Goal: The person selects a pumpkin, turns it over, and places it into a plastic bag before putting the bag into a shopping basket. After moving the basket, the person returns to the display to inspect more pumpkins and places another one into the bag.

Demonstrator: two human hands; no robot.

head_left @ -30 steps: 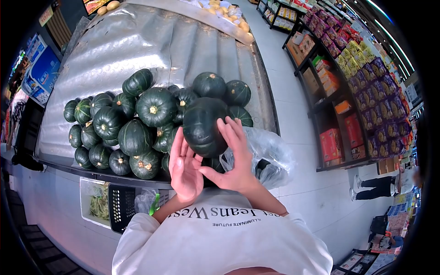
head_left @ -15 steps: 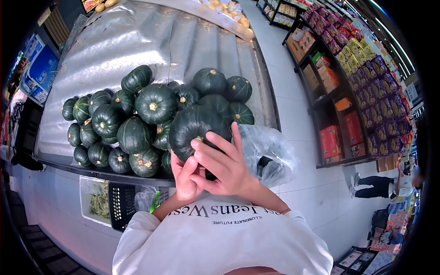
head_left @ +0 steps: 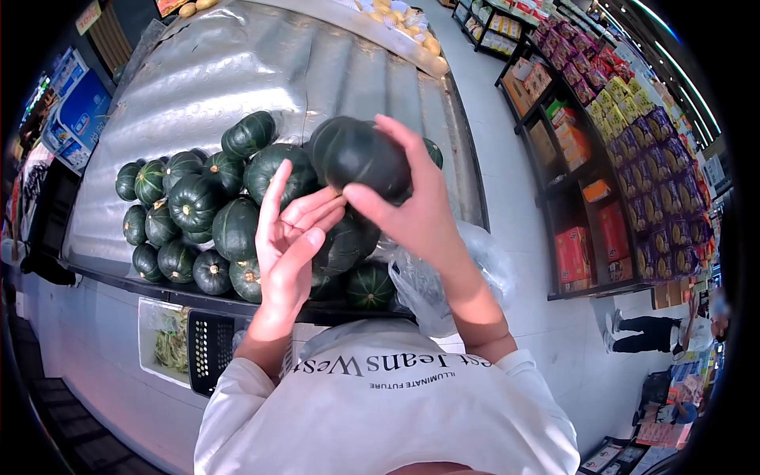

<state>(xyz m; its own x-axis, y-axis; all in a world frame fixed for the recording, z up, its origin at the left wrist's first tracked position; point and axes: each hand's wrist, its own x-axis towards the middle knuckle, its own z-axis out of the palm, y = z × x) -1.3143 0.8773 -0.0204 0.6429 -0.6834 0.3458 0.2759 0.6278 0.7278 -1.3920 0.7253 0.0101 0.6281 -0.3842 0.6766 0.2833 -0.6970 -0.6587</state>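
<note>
A dark green kabocha squash (head_left: pixel 356 154) is raised over the pile, with my right hand (head_left: pixel 416 202) gripping it, fingers over its far side and thumb along its near edge. My left hand (head_left: pixel 286 241) has its fingers stretched out and palm turned up, fingertips right at the squash's lower edge. Beneath and to the left lies a pile of similar squashes (head_left: pixel 192 202), some smooth, some striped, with pale stem ends. My hands and the raised squash hide part of the pile. A clear plastic bag (head_left: pixel 484 257) lies beside my right forearm.
The squashes lie on a silvery, ridged display stand (head_left: pixel 222 67) with a dark front edge. Potatoes (head_left: pixel 404 32) lie at its far end. A crate of greens (head_left: pixel 168 340) stands below the left front edge. Packed shelves (head_left: pixel 566 158) line the right, and a person (head_left: pixel 649 328) stands beyond.
The squash has moved up and away from me and turned, its stem end no longer showing. My left hand has opened out to the left, while my right hand has shifted round the squash's right side.
</note>
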